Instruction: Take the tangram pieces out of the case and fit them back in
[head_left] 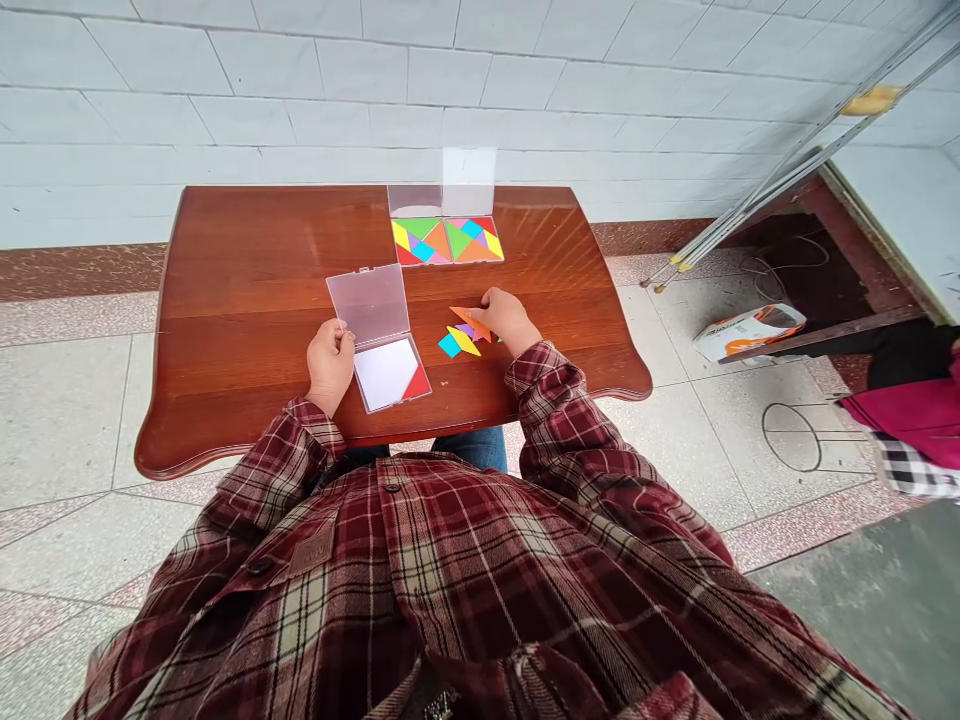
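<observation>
Left hand closed at the left edge of an open clear case, thumb on top, near the hinge. Right hand pinches an orange triangle between thumb and fingers, just above the loose pieces, right of the case. Whether the triangle touches any of them, can't tell.

Open case sits near the table's near edge, left of centre, slightly turned. Its clear lid is tipped back to the far side. Tray shows a white base, with one red triangle in the near right corner.

Loose pieces bunch on the table between case and right hand: blue piece at left, yellow parallelogram beside it, purple piece partly covered behind. Green bit peeks out by the right hand, mostly hidden; shape unclear.

Far edge of table: two more cases side by side, lids up toward the tiled wall. Far left case and far right case both hold multicoloured pieces fitted together.

Right of table: metal poles lean at a slant, white-and-orange bag on the floor. Another person, in magenta, partly visible at the right edge.
</observation>
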